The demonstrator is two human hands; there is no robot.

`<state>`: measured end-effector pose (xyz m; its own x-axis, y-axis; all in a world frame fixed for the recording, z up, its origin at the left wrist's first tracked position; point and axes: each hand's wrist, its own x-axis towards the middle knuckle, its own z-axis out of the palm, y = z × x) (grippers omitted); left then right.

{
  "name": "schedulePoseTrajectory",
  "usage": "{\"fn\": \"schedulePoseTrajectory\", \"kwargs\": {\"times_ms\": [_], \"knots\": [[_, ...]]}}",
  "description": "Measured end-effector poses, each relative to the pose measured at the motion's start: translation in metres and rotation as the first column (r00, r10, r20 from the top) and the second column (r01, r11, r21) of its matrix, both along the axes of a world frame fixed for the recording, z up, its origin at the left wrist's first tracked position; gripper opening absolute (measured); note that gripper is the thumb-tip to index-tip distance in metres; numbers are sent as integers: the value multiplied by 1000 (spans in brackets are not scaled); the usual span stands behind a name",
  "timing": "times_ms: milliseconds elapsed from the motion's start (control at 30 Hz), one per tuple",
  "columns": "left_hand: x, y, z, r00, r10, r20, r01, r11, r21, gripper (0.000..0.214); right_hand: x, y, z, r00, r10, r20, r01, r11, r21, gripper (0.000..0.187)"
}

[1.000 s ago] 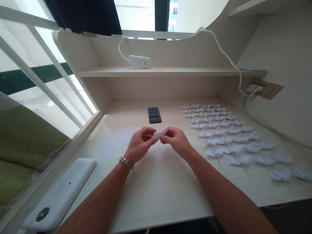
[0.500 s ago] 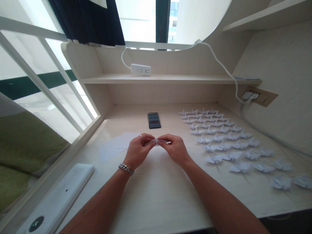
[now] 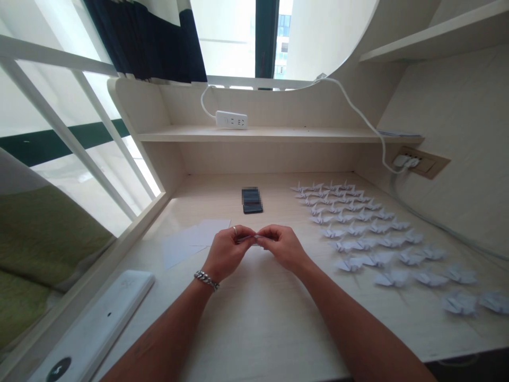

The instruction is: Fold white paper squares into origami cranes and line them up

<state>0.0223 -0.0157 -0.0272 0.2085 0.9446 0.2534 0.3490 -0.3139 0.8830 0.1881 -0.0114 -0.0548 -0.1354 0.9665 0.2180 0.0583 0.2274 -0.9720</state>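
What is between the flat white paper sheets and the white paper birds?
In the head view: left hand and right hand, pinching a small folded white paper; farther back, a black rectangular device.

- So we've got one small bit of paper (image 3: 257, 236) here, plain white.
- Looks folded down pretty narrow; from up here we mostly just catch a thin, pale sliver of it.
- It runs roughly sideways, pinched between thumb and fingers of our left hand (image 3: 227, 252) at one end and our right hand (image 3: 284, 247) at the other, right where the fingertips nearly meet.
- Our fingers cover most of it, so we honestly can't make out its creases or full shape.
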Motion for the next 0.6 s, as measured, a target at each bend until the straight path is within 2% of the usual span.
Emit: {"fn": "schedulePoseTrajectory", "kwargs": {"times_ms": [233,433,600], "knots": [[-3,3,-1,995,-44,95,54,992,-115,14,0,-2,2,999,25,-26,-26,999,-25,15],[-1,3,0,980,-57,192,87,984,-153,15,-1,-4,9,985,16,-172,-45,985,-167,20],[0,2,3,973,-40,226,78,983,-163,15,0,-6,15,971,-15,-240,-35,978,-205,20]]}}
